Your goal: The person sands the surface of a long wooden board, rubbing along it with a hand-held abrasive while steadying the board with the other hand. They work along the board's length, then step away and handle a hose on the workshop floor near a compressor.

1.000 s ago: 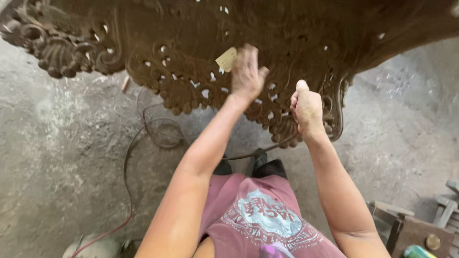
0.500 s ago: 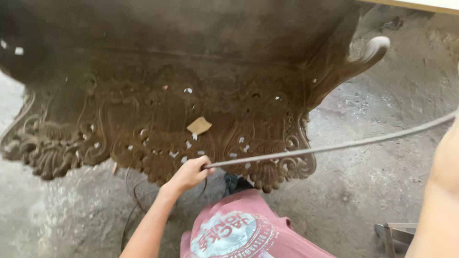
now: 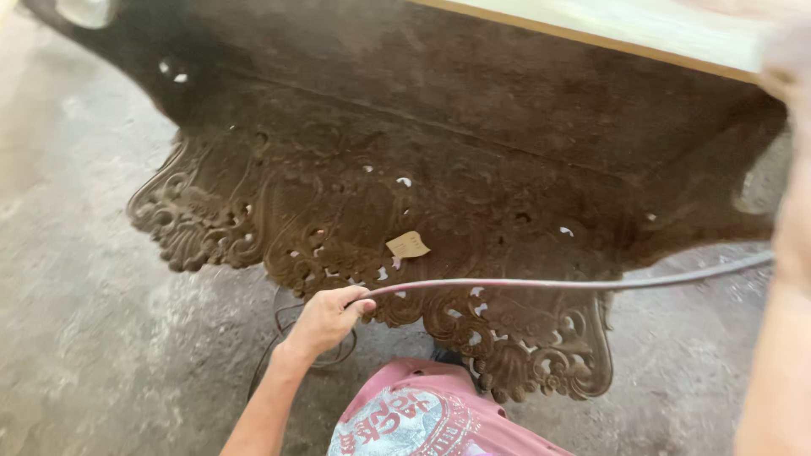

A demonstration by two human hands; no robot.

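Note:
My left hand (image 3: 325, 319) is closed on a thin grey hose (image 3: 557, 284) that runs from it off to the right. It sits at the lower edge of a dark brown carved wooden panel (image 3: 338, 203) with open scrollwork. A small tan scrap of sandpaper (image 3: 407, 246) lies on the carving just above the hand. My right arm (image 3: 781, 338) rises blurred along the right edge; the right hand is a blur at the top right corner (image 3: 790, 59) and what it holds cannot be made out.
A pale wooden board (image 3: 608, 25) crosses the top right above the panel. Grey concrete floor (image 3: 93, 338) surrounds the piece. A loop of dark cable (image 3: 283, 317) lies on the floor under the carved edge. My pink printed shirt (image 3: 422, 418) shows at the bottom.
My left hand left the sandpaper on the carving and took hold of the hose. My right arm lifted off the panel to the right edge. The view shifted across the panel.

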